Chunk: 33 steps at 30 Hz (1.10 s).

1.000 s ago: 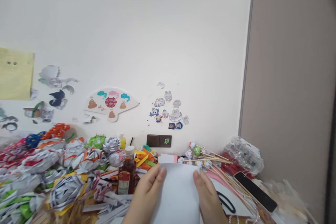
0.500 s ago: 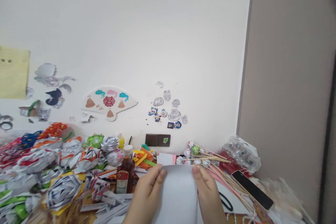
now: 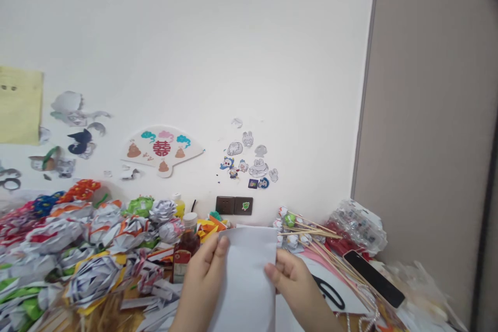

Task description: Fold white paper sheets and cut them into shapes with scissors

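Note:
A plain white sheet of paper stands upright between my two hands in the lower middle of the head view. On its left edge, near the top, my left hand is closed with the thumb in front. My right hand pinches the right edge a little lower, thumb on the face and fingers curled behind. The sheet's lower end runs out of the picture. Just left of my left hand stands a dark red-brown bottle with a white cap. Black scissors handles lie to the right of my right hand.
Folded paper flowers are heaped at left, with paper strips before them. Wooden sticks with paper balls, a black phone and plastic packaging lie at right. The wall behind carries stickers, a paper fan and a socket.
Both hands and the paper have shifted left, and the sheet's top edge has risen. My right hand has slid lower along the right edge, and the scissors handles show more.

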Each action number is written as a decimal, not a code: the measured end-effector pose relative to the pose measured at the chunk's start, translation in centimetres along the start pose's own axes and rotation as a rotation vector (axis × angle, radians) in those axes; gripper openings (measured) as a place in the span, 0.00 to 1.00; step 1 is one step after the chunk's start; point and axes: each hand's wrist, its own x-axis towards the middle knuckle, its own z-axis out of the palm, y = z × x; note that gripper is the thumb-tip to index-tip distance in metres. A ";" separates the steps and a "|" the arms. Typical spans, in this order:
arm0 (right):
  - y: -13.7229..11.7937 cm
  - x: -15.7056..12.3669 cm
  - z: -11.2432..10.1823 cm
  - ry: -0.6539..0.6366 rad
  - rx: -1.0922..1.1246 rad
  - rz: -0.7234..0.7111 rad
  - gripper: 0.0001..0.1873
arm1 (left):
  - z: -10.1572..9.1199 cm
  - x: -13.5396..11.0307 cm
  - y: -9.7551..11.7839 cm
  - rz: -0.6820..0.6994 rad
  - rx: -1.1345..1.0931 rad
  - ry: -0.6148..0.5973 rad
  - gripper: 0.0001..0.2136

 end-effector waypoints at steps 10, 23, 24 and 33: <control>1.3 0.4 0.9 0.059 0.014 0.064 0.19 | -0.5 0.1 0.3 -0.042 -0.067 0.149 0.11; 3.3 0.5 1.7 0.145 -0.273 -0.075 0.14 | -1.4 1.3 -1.1 -0.103 -0.297 0.296 0.09; 3.6 0.6 1.6 0.186 -0.266 -0.078 0.14 | -1.3 1.4 -1.1 -0.110 -0.316 0.245 0.10; 1.6 0.6 -1.4 0.513 -0.100 -0.091 0.18 | 1.3 -0.7 -0.8 -0.324 -0.109 -0.711 0.12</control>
